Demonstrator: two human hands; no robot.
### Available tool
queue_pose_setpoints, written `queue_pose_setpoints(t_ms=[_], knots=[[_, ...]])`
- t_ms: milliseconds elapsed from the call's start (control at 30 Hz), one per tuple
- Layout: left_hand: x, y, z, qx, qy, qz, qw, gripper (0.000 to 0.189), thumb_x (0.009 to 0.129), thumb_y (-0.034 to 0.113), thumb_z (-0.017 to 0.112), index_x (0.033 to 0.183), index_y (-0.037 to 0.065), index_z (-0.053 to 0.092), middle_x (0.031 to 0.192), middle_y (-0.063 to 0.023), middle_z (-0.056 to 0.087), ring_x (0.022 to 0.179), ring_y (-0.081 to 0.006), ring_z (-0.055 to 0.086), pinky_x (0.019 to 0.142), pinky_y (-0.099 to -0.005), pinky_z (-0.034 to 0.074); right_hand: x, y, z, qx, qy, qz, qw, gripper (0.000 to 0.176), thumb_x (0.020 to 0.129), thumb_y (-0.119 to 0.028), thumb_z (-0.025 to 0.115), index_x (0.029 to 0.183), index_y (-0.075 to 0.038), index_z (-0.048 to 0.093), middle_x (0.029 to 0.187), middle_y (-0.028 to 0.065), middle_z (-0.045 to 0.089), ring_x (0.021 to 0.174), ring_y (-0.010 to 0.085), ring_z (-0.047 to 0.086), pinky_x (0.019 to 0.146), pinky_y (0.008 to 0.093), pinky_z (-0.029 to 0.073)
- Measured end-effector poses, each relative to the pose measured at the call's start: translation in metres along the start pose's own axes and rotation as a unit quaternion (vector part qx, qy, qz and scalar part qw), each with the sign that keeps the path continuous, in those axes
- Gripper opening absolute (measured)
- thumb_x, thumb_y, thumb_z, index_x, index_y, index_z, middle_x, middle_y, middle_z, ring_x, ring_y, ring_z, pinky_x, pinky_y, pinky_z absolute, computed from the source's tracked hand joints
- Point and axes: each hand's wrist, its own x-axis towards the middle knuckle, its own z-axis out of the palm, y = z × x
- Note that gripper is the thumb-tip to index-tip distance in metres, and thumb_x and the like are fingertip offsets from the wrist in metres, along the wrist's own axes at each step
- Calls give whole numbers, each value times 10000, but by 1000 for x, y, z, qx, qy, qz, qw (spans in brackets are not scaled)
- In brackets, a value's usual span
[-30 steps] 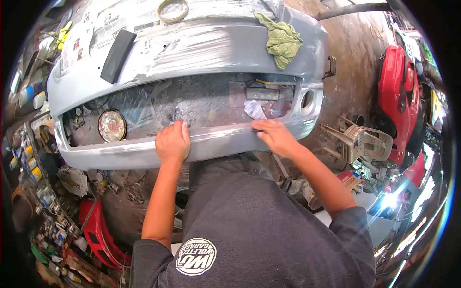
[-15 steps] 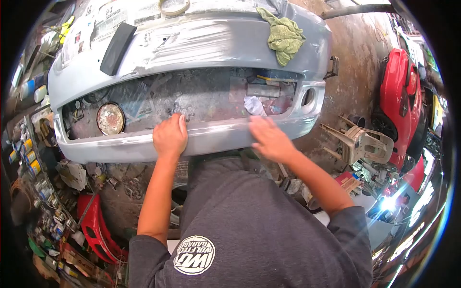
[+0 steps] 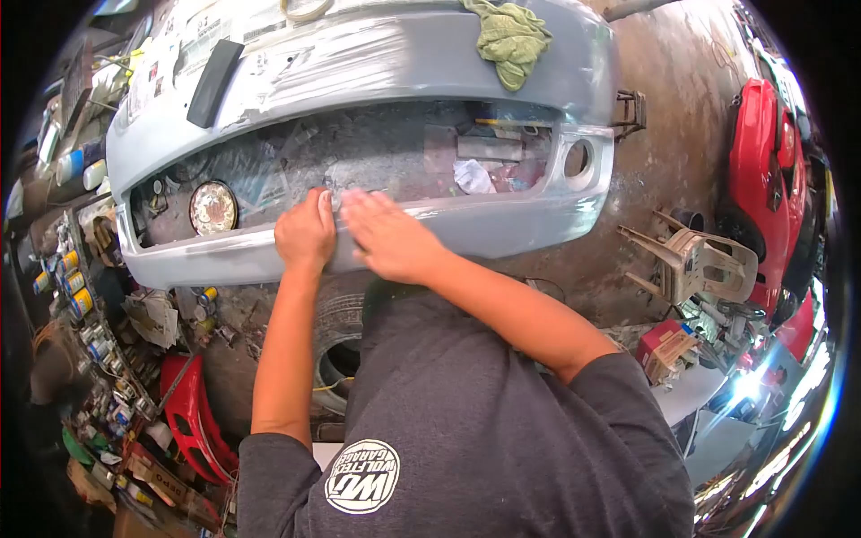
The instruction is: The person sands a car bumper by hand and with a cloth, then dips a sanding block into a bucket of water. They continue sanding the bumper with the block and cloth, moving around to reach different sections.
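Observation:
A grey car bumper [image 3: 502, 235] with white sanded streaks lies across the view, with a long opening in its middle. My left hand [image 3: 306, 229] is closed over the bumper's near bar, its fingers wrapped round the edge. Right beside it, my right hand [image 3: 384, 235] rests flat on the same bar, fingers stretched out and slightly blurred. A dark sanding block [image 3: 215, 82] lies on the bumper's upper left. A green cloth [image 3: 509, 43] is draped at the upper right.
Newspaper [image 3: 199, 40] covers the far left part. Through the opening show a round rusty lid [image 3: 213, 208] and a white crumpled piece [image 3: 473, 177]. Plastic chair [image 3: 695, 264] and red car part [image 3: 762, 179] are at right; shelves of cans [image 3: 81, 300] at left.
My right hand has slid left along the bar, from near the right end to beside my left hand. My left hand keeps its hold. The view has shifted slightly.

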Motion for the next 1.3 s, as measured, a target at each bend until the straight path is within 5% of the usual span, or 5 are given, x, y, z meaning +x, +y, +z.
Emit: queue_pose_setpoints(t_ms=[300,500,767,1033,1300], knots=[[-4,5,-4,2,33,-3,999,279,1080,361,511,1035,159,697,813,-133,734,793,-373,701,750,-517,513,-186,87,-34,-105,136,263,949,755,942,-258,696,1547,65,380,1643,300,344,1577,473,239,1286,573,197],[-2,6,-1,27,-4,-35,999,343,1092,416,472,1055,169,706,864,-159,745,827,-415,701,753,-535,516,-111,35,-25,-42,65,87,993,761,965,-320,647,1570,50,371,1657,258,357,1578,415,275,1294,519,215],[-4,3,1,42,6,-24,999,349,1094,432,463,1092,184,710,899,-161,753,841,-416,706,749,-541,518,-272,173,-40,-143,210,347,903,760,976,-308,654,1580,56,371,1665,313,303,1567,464,267,1289,524,215],[-2,-2,6,57,3,-31,998,394,1102,442,431,1138,171,714,958,-184,760,897,-440,709,786,-560,522,-188,82,-12,-6,109,197,974,814,989,-352,633,1629,24,300,1702,298,240,1605,445,182,1309,539,128],[-2,-6,9,60,6,-19,998,400,1108,433,420,1153,169,718,1002,-184,763,928,-438,708,799,-546,525,-219,175,-15,9,406,471,783,710,1033,-332,567,1537,127,367,1675,334,258,1580,479,211,1309,529,145]])
